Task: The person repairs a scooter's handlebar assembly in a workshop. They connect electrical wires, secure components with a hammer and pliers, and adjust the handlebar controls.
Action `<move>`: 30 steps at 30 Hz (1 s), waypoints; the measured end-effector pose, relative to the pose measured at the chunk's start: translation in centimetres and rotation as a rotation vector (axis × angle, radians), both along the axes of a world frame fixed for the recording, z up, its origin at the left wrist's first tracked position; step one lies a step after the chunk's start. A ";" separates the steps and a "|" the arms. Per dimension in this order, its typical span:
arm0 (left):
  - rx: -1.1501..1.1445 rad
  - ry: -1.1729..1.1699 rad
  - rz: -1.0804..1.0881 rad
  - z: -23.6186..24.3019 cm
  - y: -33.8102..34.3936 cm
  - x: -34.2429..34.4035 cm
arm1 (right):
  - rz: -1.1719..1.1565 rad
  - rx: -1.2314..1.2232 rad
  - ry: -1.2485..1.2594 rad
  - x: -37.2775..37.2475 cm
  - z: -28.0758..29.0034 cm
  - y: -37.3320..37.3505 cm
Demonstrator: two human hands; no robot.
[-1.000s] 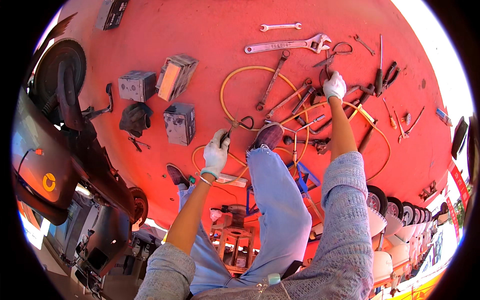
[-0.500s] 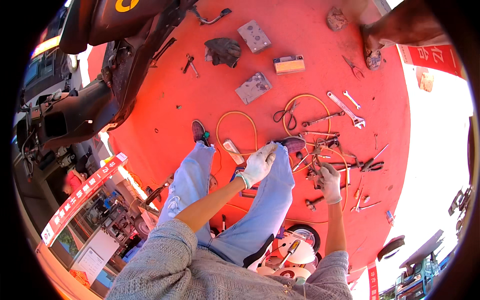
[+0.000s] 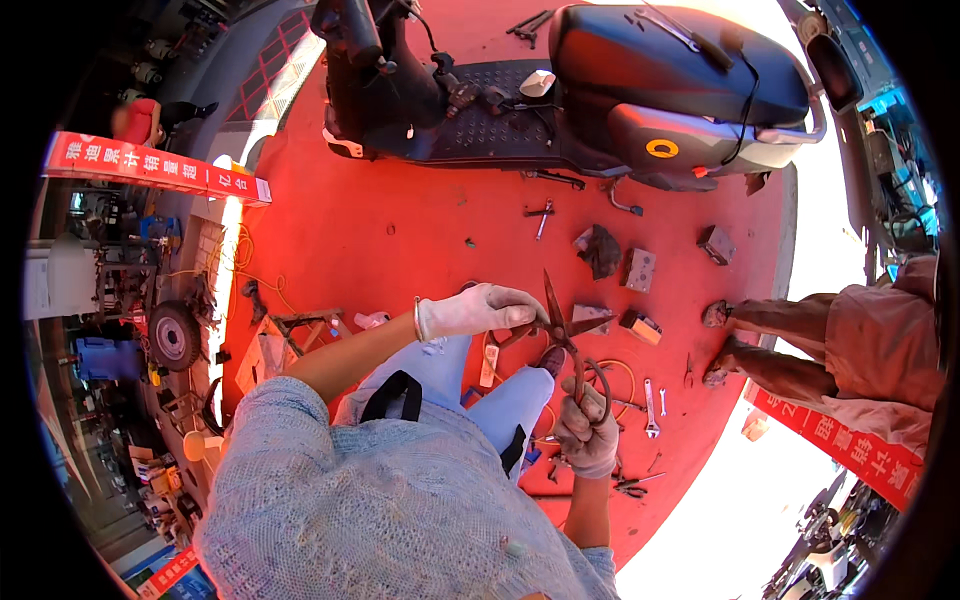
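Note:
A large pair of dark scissors (image 3: 561,325) is held up in front of me with its blades spread apart. My left hand (image 3: 478,311), in a pale work glove, has its fingers closed at one handle, partly covering it. My right hand (image 3: 588,436), in a dirtier glove, is wrapped round the other handle, whose loop rises above the fingers. Below the scissors are my knees in light blue jeans and one dark shoe (image 3: 551,361) on the red floor.
A black scooter (image 3: 600,125) stands across the far side. Grey blocks (image 3: 639,270), a dark glove (image 3: 598,251), an adjustable wrench (image 3: 651,408) and pliers (image 3: 632,487) lie on the floor. At right, another person's legs (image 3: 785,366) are close by. A wooden stool (image 3: 265,356) is left.
My right hand has risen from the tools on the floor and now holds scissors. My left hand has left my knee and joined at the scissors. The view has swung toward the scooter.

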State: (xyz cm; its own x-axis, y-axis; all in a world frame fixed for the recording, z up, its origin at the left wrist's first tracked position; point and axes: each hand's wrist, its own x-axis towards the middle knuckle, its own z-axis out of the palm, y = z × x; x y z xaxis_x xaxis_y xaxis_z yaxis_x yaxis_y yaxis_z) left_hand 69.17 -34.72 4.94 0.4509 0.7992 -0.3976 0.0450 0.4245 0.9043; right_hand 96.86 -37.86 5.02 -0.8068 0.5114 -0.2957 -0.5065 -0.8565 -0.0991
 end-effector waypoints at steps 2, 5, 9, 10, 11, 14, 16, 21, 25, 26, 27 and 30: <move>0.033 0.142 0.004 4.8 -2.1 -2.0 | 0.189 0.178 -0.071 -3.0 2.2 2.1; -0.036 -0.094 0.283 8.7 -5.3 -3.7 | 0.496 0.308 -0.053 -8.3 6.4 4.4; 0.037 -0.351 0.772 10.5 -11.5 -6.0 | 0.972 0.622 -0.256 -15.8 11.0 7.4; 0.050 -0.359 0.893 10.2 -13.2 -7.0 | 0.936 0.973 -0.445 -18.4 11.5 7.9; 0.032 -0.384 1.061 10.0 -14.6 -7.8 | 0.800 1.034 -0.568 -20.9 12.0 8.4; 0.036 -0.284 1.454 8.0 -17.9 -11.1 | 0.121 1.734 -0.773 -29.1 13.4 10.4; 0.037 -0.199 1.604 7.6 -20.5 -13.3 | -0.258 2.253 -0.894 -35.3 16.0 11.8; -0.018 -0.186 1.623 8.1 -25.1 -22.4 | -0.305 2.835 -1.461 -44.9 19.1 16.6; -0.039 -0.210 1.612 9.0 -26.9 -27.8 | -0.006 2.985 -1.742 -48.0 20.2 18.6; -0.057 -0.186 1.569 8.1 -27.8 -29.1 | 0.039 3.022 -1.752 -48.6 20.2 18.9; -0.052 -0.177 1.626 9.0 -27.3 -30.2 | 0.053 3.078 -1.741 -49.6 20.3 19.1; -0.103 -0.036 1.424 11.1 -28.4 -34.6 | 0.360 3.142 -1.868 -50.1 20.1 19.2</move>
